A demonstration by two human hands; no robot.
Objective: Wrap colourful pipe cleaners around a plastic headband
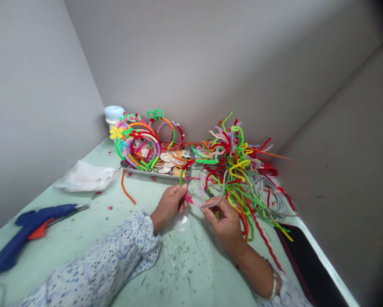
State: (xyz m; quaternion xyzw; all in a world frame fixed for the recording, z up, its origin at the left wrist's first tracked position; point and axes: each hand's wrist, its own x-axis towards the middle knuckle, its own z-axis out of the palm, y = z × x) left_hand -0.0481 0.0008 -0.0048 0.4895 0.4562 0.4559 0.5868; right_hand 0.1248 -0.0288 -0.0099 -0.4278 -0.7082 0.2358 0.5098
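Note:
Between my two hands is a headband (224,184), its far arc wrapped in red and green fuzzy pipe cleaner and its right side still showing bare grey. My left hand (169,204) pinches the headband's left side, beside a bright pink wrapped stretch (188,198). My right hand (224,222) has thumb and forefinger closed at the headband's near right part, where a pale pink pipe cleaner (203,187) stands up in a loop. Which of these the right fingertips grip is hard to tell. Just beyond that hand lies a large tangle of coloured pipe cleaners (239,164).
Several decorated headbands (135,147) stand on a metal tray (140,172) of round paper pieces. A blue glue gun (39,219) and white packet (86,176) lie left. Grey bands (268,194) and a black flat object (306,264) are right. Walls enclose the table's back.

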